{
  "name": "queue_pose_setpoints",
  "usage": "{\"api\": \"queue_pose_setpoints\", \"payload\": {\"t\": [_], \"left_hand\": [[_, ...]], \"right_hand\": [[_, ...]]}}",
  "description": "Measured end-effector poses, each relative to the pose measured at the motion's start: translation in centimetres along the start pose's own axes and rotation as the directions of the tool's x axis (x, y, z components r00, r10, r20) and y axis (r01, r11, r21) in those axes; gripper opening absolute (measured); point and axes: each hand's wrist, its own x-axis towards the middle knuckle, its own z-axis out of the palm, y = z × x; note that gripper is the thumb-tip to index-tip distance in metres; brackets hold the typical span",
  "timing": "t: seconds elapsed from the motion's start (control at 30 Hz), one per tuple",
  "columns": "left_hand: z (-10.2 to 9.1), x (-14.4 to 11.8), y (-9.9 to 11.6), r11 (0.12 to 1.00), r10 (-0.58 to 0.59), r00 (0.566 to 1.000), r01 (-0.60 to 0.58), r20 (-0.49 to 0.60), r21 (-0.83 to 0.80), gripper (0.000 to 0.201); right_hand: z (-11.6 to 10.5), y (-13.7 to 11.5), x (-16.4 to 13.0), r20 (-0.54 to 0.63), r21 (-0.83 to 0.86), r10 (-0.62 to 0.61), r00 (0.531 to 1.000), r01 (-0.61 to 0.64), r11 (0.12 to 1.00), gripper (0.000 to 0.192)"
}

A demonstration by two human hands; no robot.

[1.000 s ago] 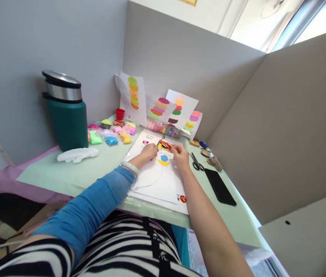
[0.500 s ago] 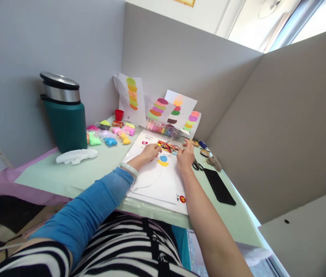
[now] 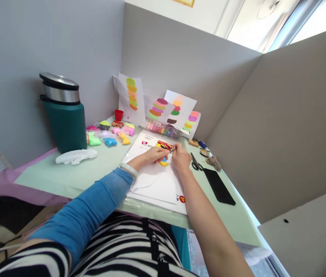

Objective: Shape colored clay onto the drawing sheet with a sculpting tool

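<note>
My left hand (image 3: 155, 154) is closed on a thin, dark, slender tool (image 3: 172, 149) whose exact kind I cannot make out. At the tool's far end my right hand (image 3: 181, 157) has its fingers pinched together; whatever is between them is too small to name. Both hands hover over a white paper sheet (image 3: 151, 188) that bears a faint curved line. On the sheet lies a flat yellow patch (image 3: 163, 164), with a blue patch (image 3: 164, 159) just above it, partly covered by my left fingers. Underneath is a printed pad (image 3: 140, 143) with a colourful picture.
Black scissors (image 3: 197, 163) and a black phone (image 3: 219, 186) lie to the right. Small bags of coloured clay (image 3: 110, 142), a red cup (image 3: 118, 115) and a green bottle (image 3: 66, 123) stand left. Behind are a clear case (image 3: 163, 129) and propped sheets (image 3: 134, 100) with coloured patches.
My right hand has moved left and closed its fingers at the slender tool. My left hand has shifted slightly right, now partly covering the blue patch. The scissors show more fully.
</note>
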Motion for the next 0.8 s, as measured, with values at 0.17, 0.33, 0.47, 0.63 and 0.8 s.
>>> {"api": "queue_pose_setpoints", "payload": {"t": [0.17,0.33,0.47,0.63,0.8], "left_hand": [[0.0,-0.2,0.5,0.998,0.040,0.997,-0.038,0.059,-0.041,0.038],[0.1,0.1,0.4,0.993,-0.007,1.000,0.005,-0.016,-0.114,0.051],[-0.1,0.6,-0.5,0.996,-0.079,0.961,0.085,-0.265,0.013,0.039],[-0.5,1.0,-1.9,0.880,-0.049,0.908,0.236,-0.415,0.412,0.021],[-0.5,1.1,-2.4,0.785,-0.109,0.917,0.316,-0.384,0.533,0.022]], "right_hand": [[0.0,-0.2,0.0,0.003,-0.032,-0.008,1.000,0.008,0.999,0.026],[0.2,-0.3,-0.1,-0.025,-0.012,0.011,1.000,-0.011,1.000,0.030],[0.5,0.2,0.1,-0.038,0.077,0.114,0.993,-0.111,0.991,0.042],[0.9,0.8,0.6,-0.091,0.219,0.180,0.979,-0.157,0.963,0.047],[1.4,1.1,0.9,-0.050,0.306,0.217,0.975,-0.192,0.933,0.048]]}}
